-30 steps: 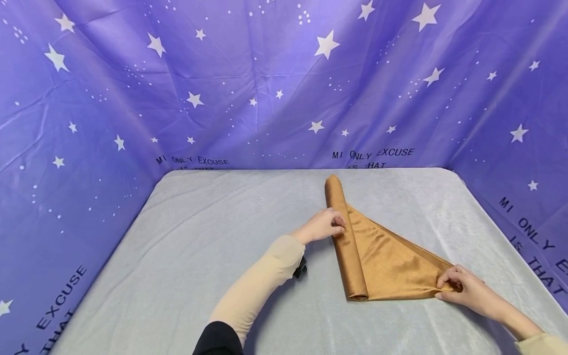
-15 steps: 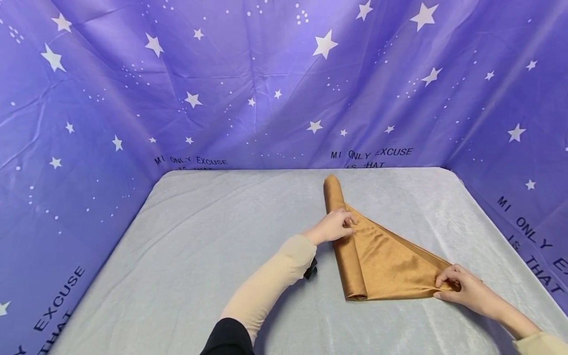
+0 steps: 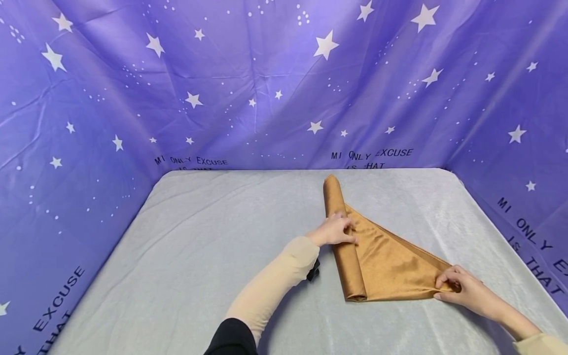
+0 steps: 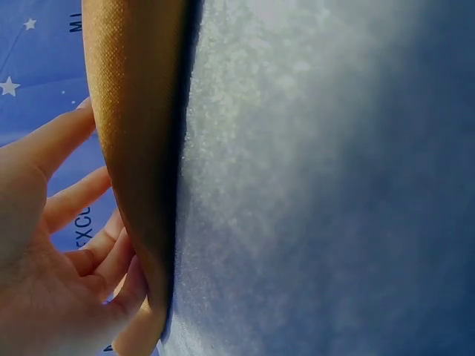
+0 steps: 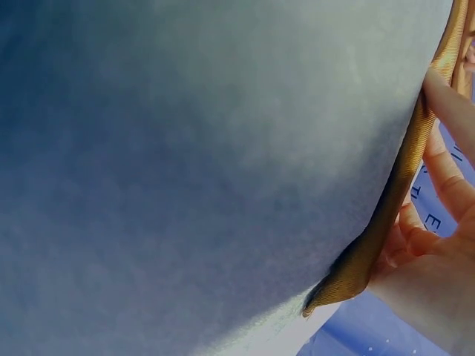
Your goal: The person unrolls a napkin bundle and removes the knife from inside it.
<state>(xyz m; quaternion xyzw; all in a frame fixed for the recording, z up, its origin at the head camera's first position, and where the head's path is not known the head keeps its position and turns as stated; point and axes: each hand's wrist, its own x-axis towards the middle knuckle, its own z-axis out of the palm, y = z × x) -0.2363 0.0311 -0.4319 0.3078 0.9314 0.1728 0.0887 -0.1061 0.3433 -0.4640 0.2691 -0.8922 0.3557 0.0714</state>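
A golden-brown satiny cloth (image 3: 390, 261) lies on the table right of centre. Its left part is wound into a long roll (image 3: 348, 268), while the rest spreads flat to a narrowing corner at the right. My left hand (image 3: 335, 229) rests across the middle of the roll, with loosely bent fingers touching it; the left wrist view shows those fingers (image 4: 78, 200) against the rolled cloth. At the right corner my right hand (image 3: 470, 291) pinches the cloth, and small creases run from there. The tip of that corner is hidden under the hand in the head view.
A pale grey cover (image 3: 199, 246) lies over the table. Purple star-printed curtains (image 3: 248, 74) hang behind it and at both sides. Something small and black (image 3: 313, 271) sits by the left wrist.
My left hand has shifted a little to the right across the roll, and then slightly nearer. My right hand and the cloth show hardly any movement.
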